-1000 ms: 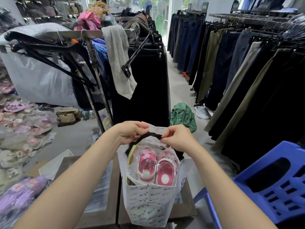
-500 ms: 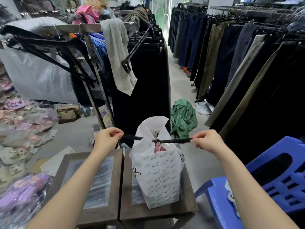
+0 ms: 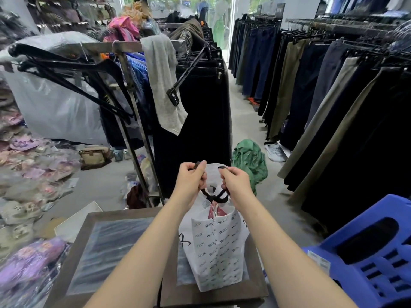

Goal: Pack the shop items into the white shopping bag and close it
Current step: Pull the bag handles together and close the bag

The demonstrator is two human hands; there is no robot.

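The white shopping bag (image 3: 216, 245), printed with small black lettering, stands upright on the right side of a dark wooden table (image 3: 124, 218). A bit of the pink shoes (image 3: 214, 212) shows through the gap at its mouth. Black drawstrings (image 3: 214, 195) are crossed in a knot just above that gap. My left hand (image 3: 191, 177) grips one string end. My right hand (image 3: 234, 182) grips the other, close beside it, both above the bag.
A clothes rack (image 3: 138, 112) with black hangers and dark trousers stands just behind the table. A blue plastic chair (image 3: 364, 256) is at the right. Packed shoes (image 3: 29, 174) pile up on the left. A green garment (image 3: 250, 161) lies on the floor.
My hands pulled the strings wide apart, drawing the bag's mouth nearly shut over the shoes. They have since come back together above the bag, with the strings crossed.
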